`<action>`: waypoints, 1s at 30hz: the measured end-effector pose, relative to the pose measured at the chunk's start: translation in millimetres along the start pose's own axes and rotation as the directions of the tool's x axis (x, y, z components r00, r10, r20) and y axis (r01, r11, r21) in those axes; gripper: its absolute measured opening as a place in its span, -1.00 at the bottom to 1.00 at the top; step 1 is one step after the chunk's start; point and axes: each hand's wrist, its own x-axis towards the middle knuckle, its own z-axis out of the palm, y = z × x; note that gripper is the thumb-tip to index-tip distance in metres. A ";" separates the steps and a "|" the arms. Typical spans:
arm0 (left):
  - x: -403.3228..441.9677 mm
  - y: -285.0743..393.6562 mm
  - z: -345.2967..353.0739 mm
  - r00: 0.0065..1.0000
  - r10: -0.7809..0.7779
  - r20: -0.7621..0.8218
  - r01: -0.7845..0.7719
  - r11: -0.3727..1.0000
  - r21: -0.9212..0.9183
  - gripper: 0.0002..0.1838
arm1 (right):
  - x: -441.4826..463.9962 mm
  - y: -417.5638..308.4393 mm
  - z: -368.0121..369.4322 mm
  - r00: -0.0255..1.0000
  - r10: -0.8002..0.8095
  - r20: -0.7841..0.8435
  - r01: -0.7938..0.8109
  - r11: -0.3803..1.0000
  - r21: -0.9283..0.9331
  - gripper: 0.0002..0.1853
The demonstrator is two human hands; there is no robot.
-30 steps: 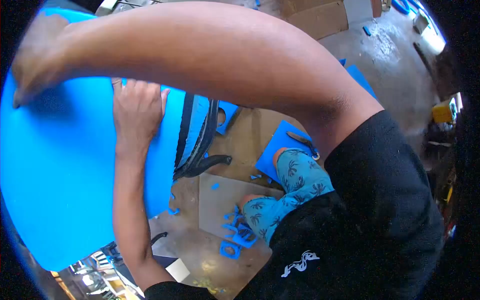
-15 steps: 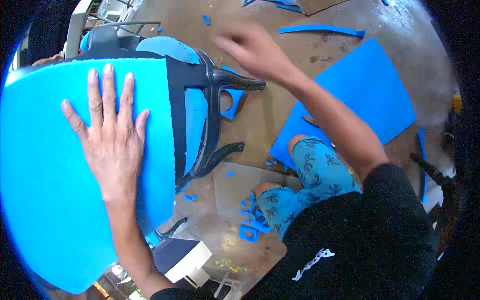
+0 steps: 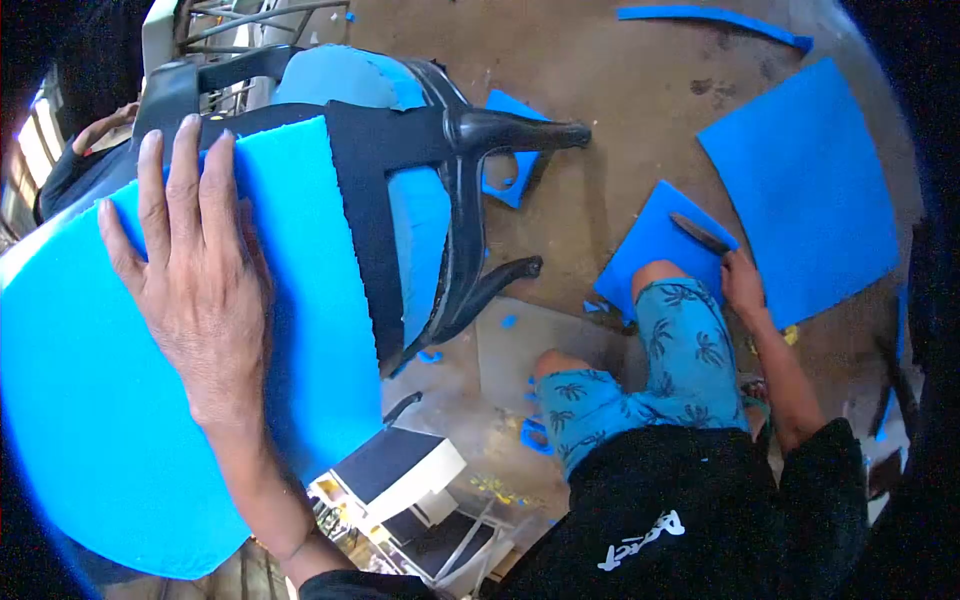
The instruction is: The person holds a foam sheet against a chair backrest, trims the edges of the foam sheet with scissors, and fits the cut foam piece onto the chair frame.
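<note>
My left hand [image 3: 205, 290] presses on a large light-blue foam sheet [image 3: 80, 370], fingers stretched out and their tips at its upper edge; its thumb is mostly hidden. Under the sheet is a dark chair frame [image 3: 462, 135], tipped so that its curved legs point right, with black webbing [image 3: 365, 145] and pale blue padding [image 3: 420, 235]. At my right, low beside my knee, my right hand [image 3: 742, 285] is closed at the near end of a dark knife [image 3: 698, 233]. The knife lies over a smaller blue foam piece [image 3: 650, 225].
A bigger blue foam sheet [image 3: 810, 185] lies on the floor at right, a blue strip [image 3: 715, 20] beyond it. A foam offcut with a hole [image 3: 530, 165] is by the chair leg. Another person's arm [image 3: 100, 130] shows at upper left. White-sided furniture [image 3: 410, 475] stands below.
My right hand has come down from above the chair leg to the knife on the floor foam. My left hand has shifted slightly toward the sheet's upper edge. The view has shifted.
</note>
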 end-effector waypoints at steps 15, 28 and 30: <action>-10.1 -1.3 -11.7 0.993 0.058 -0.101 -0.091 0.925 -0.369 -0.62 | -39.9 0.0 13.2 0.976 -0.009 -0.219 -0.004 0.998 -0.059 -0.55; -1.7 4.1 -14.5 0.989 0.092 -0.119 -0.134 0.900 -0.415 -0.68 | -28.9 21.0 7.5 0.996 0.088 -0.026 -0.091 0.985 -0.148 -0.53; -2.4 1.6 -11.7 0.994 0.077 -0.071 -0.097 0.931 -0.351 -0.51 | -28.0 30.3 6.4 0.999 0.051 0.004 -0.049 0.983 -0.178 -0.60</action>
